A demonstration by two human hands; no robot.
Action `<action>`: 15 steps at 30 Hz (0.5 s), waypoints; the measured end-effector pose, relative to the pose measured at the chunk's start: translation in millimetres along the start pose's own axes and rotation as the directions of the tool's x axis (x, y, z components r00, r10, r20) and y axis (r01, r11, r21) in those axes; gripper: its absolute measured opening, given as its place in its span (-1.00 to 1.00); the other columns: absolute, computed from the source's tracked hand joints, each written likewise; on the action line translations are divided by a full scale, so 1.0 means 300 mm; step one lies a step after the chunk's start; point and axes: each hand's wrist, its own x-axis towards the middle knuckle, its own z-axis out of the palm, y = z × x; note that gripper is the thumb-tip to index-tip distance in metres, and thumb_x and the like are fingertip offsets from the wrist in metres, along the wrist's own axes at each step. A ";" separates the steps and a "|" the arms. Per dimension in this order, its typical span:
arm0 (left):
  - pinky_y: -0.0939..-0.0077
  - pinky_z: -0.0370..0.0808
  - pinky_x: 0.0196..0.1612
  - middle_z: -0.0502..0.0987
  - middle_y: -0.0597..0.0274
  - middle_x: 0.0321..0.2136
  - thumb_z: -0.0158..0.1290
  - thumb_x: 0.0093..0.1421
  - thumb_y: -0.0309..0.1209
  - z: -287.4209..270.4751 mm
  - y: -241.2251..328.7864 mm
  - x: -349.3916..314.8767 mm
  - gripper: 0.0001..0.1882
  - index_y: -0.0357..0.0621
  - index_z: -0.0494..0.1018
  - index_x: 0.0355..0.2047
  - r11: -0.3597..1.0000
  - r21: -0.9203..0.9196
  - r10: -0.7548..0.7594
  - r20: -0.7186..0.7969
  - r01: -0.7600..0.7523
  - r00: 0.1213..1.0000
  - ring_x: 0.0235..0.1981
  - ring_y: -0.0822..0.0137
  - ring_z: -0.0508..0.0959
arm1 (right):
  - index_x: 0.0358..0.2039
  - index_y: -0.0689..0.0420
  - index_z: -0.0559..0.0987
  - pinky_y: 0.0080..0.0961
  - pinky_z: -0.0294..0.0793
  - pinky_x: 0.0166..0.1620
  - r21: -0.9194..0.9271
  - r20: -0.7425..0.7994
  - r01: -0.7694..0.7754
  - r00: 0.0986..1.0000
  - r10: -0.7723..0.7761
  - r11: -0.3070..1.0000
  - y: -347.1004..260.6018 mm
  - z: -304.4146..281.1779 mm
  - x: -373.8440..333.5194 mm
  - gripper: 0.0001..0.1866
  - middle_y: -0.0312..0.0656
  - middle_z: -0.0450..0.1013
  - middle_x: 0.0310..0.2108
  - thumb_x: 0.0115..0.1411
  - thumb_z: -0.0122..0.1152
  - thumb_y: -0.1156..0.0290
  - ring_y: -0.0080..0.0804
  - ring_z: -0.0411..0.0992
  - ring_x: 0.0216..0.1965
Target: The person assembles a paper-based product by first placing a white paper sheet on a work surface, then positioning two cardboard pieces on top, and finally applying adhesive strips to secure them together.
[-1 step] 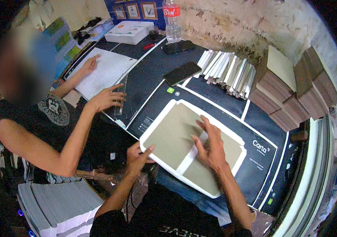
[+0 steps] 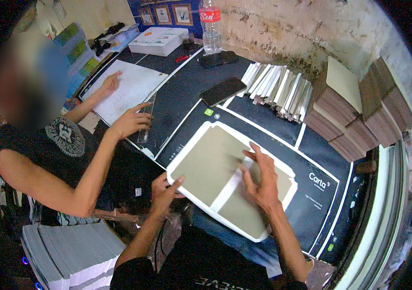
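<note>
Across the near part of the table lies an opened book cover, inner side up. Two grey boards show, framed by folded white edges, with a white spine strip between them. My left hand grips its left corner, thumb on top and fingers beneath. Over the spine strip and right board hovers my right hand, empty, its slightly bent fingers and thumb apart. Whether its fingertips touch the cover I cannot tell; they are a little blurred.
Stacks of grey boards rise at the right, beside a row of paper and board strips. Two phones and a water bottle stand farther back. At left, a co-worker's hands rest near a white sheet and clear ruler.
The book cover has shifted slightly left along with my left hand. My right hand has moved a little, its fingers still apart above the spine strip.
</note>
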 end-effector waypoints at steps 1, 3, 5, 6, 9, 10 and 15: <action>0.29 0.78 -0.33 0.66 -0.05 -0.17 0.26 0.25 -0.38 -0.044 -0.006 0.027 -0.55 -0.35 0.46 0.07 1.000 0.007 -0.003 -0.040 0.004 0.999 -0.27 0.18 0.71 | 0.31 0.07 0.37 -0.16 0.32 0.22 0.006 -0.055 -0.051 0.997 0.052 0.999 -0.006 -0.024 -0.008 -0.32 -0.04 0.57 -0.01 0.16 0.32 0.54 -0.07 0.44 0.06; 0.30 0.77 -0.32 0.67 -0.01 -0.18 0.26 0.26 -0.34 -0.120 0.003 0.073 -0.55 -0.31 0.46 0.08 0.999 0.033 -0.004 -0.104 0.007 0.995 -0.28 0.21 0.71 | 0.22 0.09 0.49 -0.28 0.45 0.08 -0.083 -0.219 -0.031 0.976 0.012 0.996 0.051 -0.066 -0.051 -0.39 -0.07 0.59 -0.10 0.12 0.36 0.60 -0.17 0.51 -0.06; 0.32 0.75 -0.32 0.68 0.03 -0.21 0.25 0.27 -0.29 -0.179 0.013 0.121 -0.54 -0.27 0.45 0.09 0.997 0.071 -0.010 -0.145 0.020 0.989 -0.28 0.25 0.72 | 0.14 0.11 0.56 -0.36 0.50 -0.02 -0.068 -0.333 -0.150 0.935 0.120 0.986 0.088 -0.114 -0.090 -0.45 -0.07 0.61 -0.17 0.08 0.39 0.62 -0.25 0.55 -0.16; 0.33 0.74 -0.32 0.68 0.04 -0.21 0.25 0.27 -0.29 -0.199 0.019 0.148 -0.55 -0.27 0.45 0.08 0.997 0.065 -0.022 -0.162 0.033 0.987 -0.28 0.25 0.71 | 0.09 0.12 0.60 -0.40 0.52 -0.06 -0.054 -0.385 -0.206 0.907 0.170 0.977 0.106 -0.134 -0.110 -0.48 -0.08 0.62 -0.20 0.06 0.41 0.63 -0.29 0.57 -0.21; 0.34 0.73 -0.29 0.67 0.08 -0.20 0.25 0.27 -0.30 -0.238 0.029 0.213 -0.56 -0.27 0.46 0.07 0.999 0.041 -0.025 -0.215 0.034 0.976 -0.29 0.26 0.70 | 0.00 0.16 0.65 -0.43 0.55 -0.13 -0.063 -0.425 -0.342 0.859 0.285 0.938 0.160 -0.195 -0.195 -0.55 -0.12 0.64 -0.30 0.04 0.44 0.62 -0.39 0.59 -0.29; 0.34 0.73 -0.28 0.67 0.09 -0.20 0.25 0.27 -0.30 -0.250 0.035 0.231 -0.57 -0.27 0.46 0.06 0.999 0.036 -0.021 -0.230 0.030 0.973 -0.28 0.27 0.70 | -0.04 0.17 0.67 -0.46 0.55 -0.17 -0.074 -0.430 -0.334 0.861 0.272 0.940 0.184 -0.213 -0.228 -0.62 -0.14 0.65 -0.34 0.07 0.44 0.59 -0.41 0.59 -0.32; 0.33 0.69 -0.20 0.65 0.13 -0.15 0.24 0.27 -0.27 -0.362 0.028 0.361 -0.51 -0.17 0.43 0.14 1.000 0.024 0.020 -0.316 -0.013 0.949 -0.21 0.26 0.68 | -0.23 0.20 0.72 -0.55 0.52 -0.37 0.117 -0.495 -0.549 0.690 0.528 0.827 0.227 -0.218 -0.328 -0.88 -0.22 0.62 -0.49 0.27 0.34 0.45 -0.52 0.55 -0.48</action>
